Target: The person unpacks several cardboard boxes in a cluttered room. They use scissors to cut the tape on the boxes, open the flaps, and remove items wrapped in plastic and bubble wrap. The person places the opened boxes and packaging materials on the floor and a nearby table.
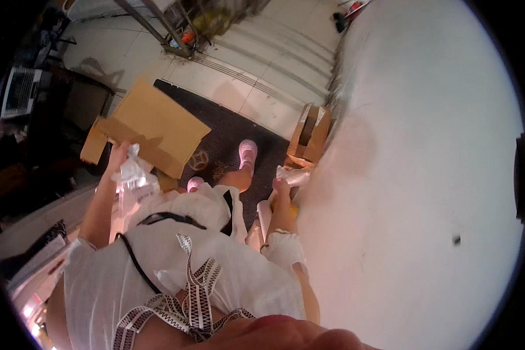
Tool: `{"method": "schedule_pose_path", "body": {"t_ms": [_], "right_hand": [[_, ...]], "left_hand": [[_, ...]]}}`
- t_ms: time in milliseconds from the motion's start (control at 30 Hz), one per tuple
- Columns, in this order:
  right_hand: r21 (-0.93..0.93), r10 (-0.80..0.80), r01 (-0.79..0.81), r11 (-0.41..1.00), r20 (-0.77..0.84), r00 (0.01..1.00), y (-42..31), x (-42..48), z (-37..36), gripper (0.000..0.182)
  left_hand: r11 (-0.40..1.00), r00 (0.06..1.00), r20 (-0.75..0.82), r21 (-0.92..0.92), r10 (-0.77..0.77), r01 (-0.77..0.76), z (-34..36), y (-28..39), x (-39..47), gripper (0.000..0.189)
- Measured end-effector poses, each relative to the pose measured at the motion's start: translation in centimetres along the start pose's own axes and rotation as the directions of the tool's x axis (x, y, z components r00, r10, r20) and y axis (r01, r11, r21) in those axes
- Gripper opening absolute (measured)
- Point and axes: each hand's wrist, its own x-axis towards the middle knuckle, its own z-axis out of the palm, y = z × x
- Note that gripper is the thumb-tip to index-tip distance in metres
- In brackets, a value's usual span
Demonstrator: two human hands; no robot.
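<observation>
My left hand (120,158) grips the edge of a flattened or opened cardboard box (153,118), its flaps hanging out. Crumpled clear plastic (135,173), bearing some print, hangs from the same hand. On the other side, my right hand (281,187) has its fingertips on a clear plastic-wrapped bundle (294,176) close to the wall; the fingers look closed on it, partly hidden. Just beyond that bundle stands an open, narrow cardboard carton (309,134), leaning by the wall.
A white wall (411,166) rises along my right. Ahead, a dark floor mat (218,109) ends before pale tiles and steps (267,61). A metal frame leg (175,48) stands at the upper left. Pale rolls (264,212) stand below my right hand.
</observation>
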Motion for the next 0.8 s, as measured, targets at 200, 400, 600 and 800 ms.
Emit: {"method": "schedule_pose_path", "body": {"t_ms": [200, 400, 600, 800], "right_hand": [[0.018, -0.034, 0.034, 0.999, 0.000, 0.999, -2.7, 11.6, -7.5, 0.038], [-0.197, -0.060, 0.092, 0.976, 0.163, 0.985, -2.6, 17.5, -6.8, 0.040], [-0.144, 0.029, 0.033, 0.989, 0.413, 0.910, 3.2, 25.2, -0.7, 0.053], [-0.173, -0.003, 0.039, 0.984, 0.199, 0.980, 0.9, 26.6, -1.4, 0.055]], "left_hand": [[0.572, 0.930, 0.354, 0.784, -0.096, -0.239, 3.2, 4.9, -2.0, 0.033], [0.915, 0.925, -0.166, 0.165, -0.343, 0.369, 3.0, 3.5, -3.8, 0.020], [0.980, 0.978, -0.193, 0.166, -0.076, 0.109, 3.6, 0.3, -3.4, 0.022], [0.840, 0.894, -0.427, 0.427, -0.139, 0.334, 1.5, -1.5, -3.8, 0.035]]}}
